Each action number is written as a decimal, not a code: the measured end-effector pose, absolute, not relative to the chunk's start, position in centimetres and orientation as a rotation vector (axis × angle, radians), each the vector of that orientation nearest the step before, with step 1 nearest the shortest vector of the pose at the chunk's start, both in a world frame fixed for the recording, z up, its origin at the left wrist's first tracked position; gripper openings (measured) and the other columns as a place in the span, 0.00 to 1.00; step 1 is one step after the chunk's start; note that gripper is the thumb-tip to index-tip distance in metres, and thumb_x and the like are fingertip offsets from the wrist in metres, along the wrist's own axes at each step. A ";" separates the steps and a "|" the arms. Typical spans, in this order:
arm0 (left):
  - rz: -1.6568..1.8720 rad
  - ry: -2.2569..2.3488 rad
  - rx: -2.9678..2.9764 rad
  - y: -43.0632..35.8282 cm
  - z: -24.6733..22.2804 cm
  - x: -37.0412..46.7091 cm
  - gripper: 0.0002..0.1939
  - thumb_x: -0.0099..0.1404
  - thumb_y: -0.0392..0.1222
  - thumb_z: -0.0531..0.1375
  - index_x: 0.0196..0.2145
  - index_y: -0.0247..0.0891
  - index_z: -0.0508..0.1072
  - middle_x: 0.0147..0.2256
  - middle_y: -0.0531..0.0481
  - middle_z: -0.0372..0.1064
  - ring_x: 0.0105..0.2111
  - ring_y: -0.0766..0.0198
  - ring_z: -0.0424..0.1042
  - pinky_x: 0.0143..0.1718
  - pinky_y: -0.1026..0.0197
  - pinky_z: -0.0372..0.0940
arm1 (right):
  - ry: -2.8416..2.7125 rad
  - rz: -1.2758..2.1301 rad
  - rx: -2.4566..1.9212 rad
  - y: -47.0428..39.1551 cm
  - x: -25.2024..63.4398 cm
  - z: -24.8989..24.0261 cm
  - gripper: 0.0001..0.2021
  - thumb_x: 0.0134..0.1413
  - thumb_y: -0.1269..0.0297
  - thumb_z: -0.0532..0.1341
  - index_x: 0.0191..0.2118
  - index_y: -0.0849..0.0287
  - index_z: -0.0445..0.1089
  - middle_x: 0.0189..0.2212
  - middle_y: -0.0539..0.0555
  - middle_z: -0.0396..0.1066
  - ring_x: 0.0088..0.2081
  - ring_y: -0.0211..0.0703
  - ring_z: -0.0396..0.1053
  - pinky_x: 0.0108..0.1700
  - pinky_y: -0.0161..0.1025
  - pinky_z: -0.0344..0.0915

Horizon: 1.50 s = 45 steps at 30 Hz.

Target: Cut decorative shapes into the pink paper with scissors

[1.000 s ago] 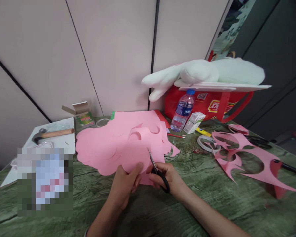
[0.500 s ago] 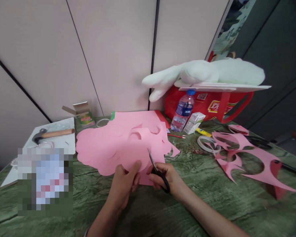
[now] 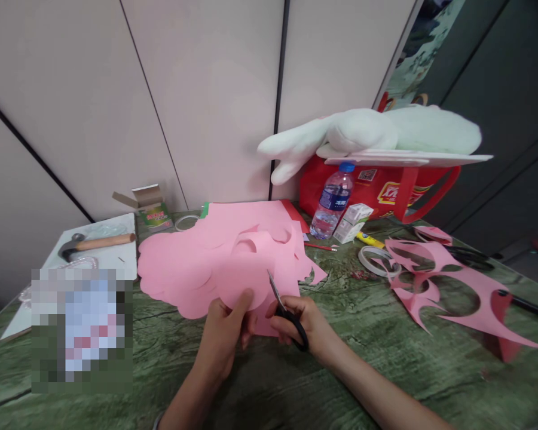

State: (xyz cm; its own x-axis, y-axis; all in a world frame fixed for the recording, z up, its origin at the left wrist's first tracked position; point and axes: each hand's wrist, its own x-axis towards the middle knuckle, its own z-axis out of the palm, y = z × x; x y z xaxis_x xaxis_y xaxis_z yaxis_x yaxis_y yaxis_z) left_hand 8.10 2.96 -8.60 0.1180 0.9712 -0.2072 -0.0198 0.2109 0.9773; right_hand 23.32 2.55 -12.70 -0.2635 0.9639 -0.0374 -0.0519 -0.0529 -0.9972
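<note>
Our left hand eases its pinched round pink paper disc slightly leftward from the black-handled metal scissors our right hand grips, apparently realigning the edge.

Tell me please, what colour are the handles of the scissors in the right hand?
The scissor handles are black, seen best in the head view.

Fingers of left hand partly hidden beneath pink paper; pixelated object unrecognizable.
</note>
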 end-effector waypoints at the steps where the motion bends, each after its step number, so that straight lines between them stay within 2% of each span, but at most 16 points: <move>1: 0.988 1.194 1.079 3.0 -8.6 8.1 0.27 0.56 0.56 0.58 0.08 0.38 0.60 0.08 0.57 0.50 0.10 0.74 0.48 0.14 0.65 0.43 | -1.334 1.463 -1.059 2.6 23.3 -12.7 0.23 0.39 0.44 0.69 0.27 0.61 0.68 0.13 0.44 0.60 0.15 0.31 0.55 0.17 0.31 0.52; 10: 1.010 1.252 1.102 2.8 -8.5 8.4 0.25 0.57 0.54 0.58 0.11 0.36 0.63 0.10 0.55 0.55 0.09 0.74 0.50 0.12 0.66 0.45 | -1.392 1.461 -1.065 2.3 23.3 -12.8 0.25 0.42 0.41 0.66 0.27 0.62 0.67 0.15 0.46 0.61 0.16 0.33 0.57 0.18 0.31 0.52; 15: 0.996 1.312 1.121 2.6 -8.6 8.6 0.21 0.56 0.49 0.59 0.12 0.37 0.62 0.08 0.57 0.52 0.09 0.74 0.48 0.12 0.67 0.43 | -1.373 1.466 -1.002 2.5 23.2 -13.0 0.25 0.39 0.42 0.68 0.29 0.62 0.67 0.16 0.45 0.59 0.18 0.32 0.54 0.21 0.31 0.50; 22: 0.940 1.277 1.106 2.6 -8.8 8.5 0.17 0.54 0.47 0.60 0.14 0.38 0.63 0.08 0.59 0.52 0.09 0.75 0.46 0.10 0.68 0.43 | -1.356 1.515 -0.870 2.8 23.1 -12.8 0.26 0.36 0.39 0.68 0.29 0.60 0.69 0.21 0.49 0.66 0.25 0.39 0.62 0.30 0.36 0.60; 27: 0.936 1.272 1.113 2.5 -8.6 8.6 0.17 0.54 0.48 0.59 0.14 0.38 0.62 0.08 0.59 0.52 0.09 0.75 0.46 0.11 0.68 0.43 | -1.362 1.487 -0.917 2.8 23.3 -12.9 0.27 0.35 0.39 0.68 0.30 0.61 0.70 0.22 0.49 0.66 0.25 0.39 0.62 0.29 0.35 0.60; 36: 0.951 1.272 1.109 2.6 -8.5 8.6 0.16 0.55 0.49 0.60 0.17 0.37 0.64 0.08 0.60 0.52 0.09 0.75 0.46 0.11 0.68 0.42 | -1.358 1.487 -0.920 2.6 23.3 -13.4 0.26 0.38 0.40 0.68 0.32 0.61 0.71 0.22 0.49 0.65 0.25 0.39 0.62 0.28 0.35 0.60; 45: 0.933 1.271 1.115 2.5 -8.5 8.5 0.16 0.56 0.48 0.59 0.18 0.37 0.64 0.08 0.60 0.52 0.09 0.75 0.46 0.11 0.69 0.42 | -1.366 1.471 -0.910 2.7 23.3 -13.7 0.26 0.40 0.40 0.67 0.31 0.62 0.71 0.19 0.48 0.62 0.22 0.35 0.58 0.25 0.33 0.57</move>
State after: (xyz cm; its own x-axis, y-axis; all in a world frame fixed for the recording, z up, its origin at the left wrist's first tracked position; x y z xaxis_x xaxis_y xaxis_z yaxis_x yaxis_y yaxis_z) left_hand 8.54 2.51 -8.49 0.0983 0.9661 -0.2386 0.0616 0.2334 0.9704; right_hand 23.27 2.69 -13.66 -0.3203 0.9453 0.0615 -0.1307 0.0201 -0.9912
